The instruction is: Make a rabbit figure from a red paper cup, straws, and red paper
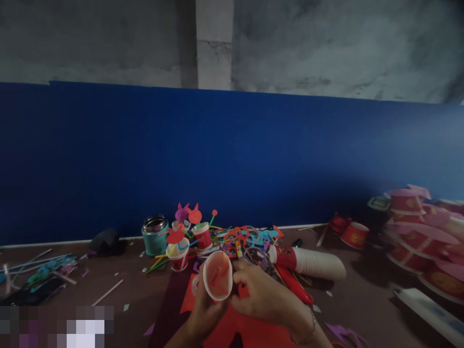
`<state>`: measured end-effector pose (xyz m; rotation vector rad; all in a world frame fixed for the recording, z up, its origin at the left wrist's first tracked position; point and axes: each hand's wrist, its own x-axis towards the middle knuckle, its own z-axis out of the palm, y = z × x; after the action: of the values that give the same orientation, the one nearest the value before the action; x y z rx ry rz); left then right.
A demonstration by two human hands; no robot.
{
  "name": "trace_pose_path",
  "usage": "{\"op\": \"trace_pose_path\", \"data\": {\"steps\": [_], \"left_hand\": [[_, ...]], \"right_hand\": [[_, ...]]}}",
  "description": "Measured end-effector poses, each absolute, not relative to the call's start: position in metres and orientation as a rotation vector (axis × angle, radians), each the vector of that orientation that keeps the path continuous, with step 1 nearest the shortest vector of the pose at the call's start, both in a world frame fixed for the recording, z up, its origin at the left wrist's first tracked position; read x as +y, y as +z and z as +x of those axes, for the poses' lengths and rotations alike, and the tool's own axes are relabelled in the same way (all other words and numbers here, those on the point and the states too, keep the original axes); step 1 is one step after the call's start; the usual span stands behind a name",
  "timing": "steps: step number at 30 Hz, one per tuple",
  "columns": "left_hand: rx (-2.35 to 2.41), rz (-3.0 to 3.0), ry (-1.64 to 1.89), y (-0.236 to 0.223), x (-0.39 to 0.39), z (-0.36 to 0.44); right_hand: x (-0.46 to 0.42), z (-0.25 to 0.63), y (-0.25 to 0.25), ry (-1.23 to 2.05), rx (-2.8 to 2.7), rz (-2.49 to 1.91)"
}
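Tilted so that its mouth faces me, a paper cup (218, 276) with a white rim and a reddish inside is in my left hand (206, 309), whose fingers wrap round its lower left side. My right hand (259, 291) is curled against the cup's right side, fingertips touching it near the rim. A patch of red shows between its thumb and finger; I cannot make out what it is. Below both hands lie sheets of red paper (232, 328). Just behind stand decorated cups (178, 255) with round paper heads on coloured straws.
A teal open flask (155, 237) stands behind on the left. Paper scraps and straws (250, 237) are heaped in the middle. To the right lie a stack of white cups (319, 263) and a red-handled tool (295, 285). Red-and-pink cup pieces (416, 241) pile up far right.
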<state>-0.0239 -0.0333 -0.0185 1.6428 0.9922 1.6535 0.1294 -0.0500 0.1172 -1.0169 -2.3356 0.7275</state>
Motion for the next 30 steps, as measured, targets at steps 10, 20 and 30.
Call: {"op": "trace_pose_path", "data": {"steps": [10,20,30], "left_hand": [[1.057,1.586,1.597,-0.030,-0.027,-0.028],[0.878,1.330,1.548,-0.026,-0.020,-0.028],[1.129,1.740,1.653,-0.011,-0.026,-0.027]], "right_hand": [[-0.048,0.135,0.123,0.867,-2.354,-0.912],[-0.051,0.150,0.136,1.139,-2.370,-0.817],[-0.041,0.153,0.128,0.976,-1.991,-1.249]]}}
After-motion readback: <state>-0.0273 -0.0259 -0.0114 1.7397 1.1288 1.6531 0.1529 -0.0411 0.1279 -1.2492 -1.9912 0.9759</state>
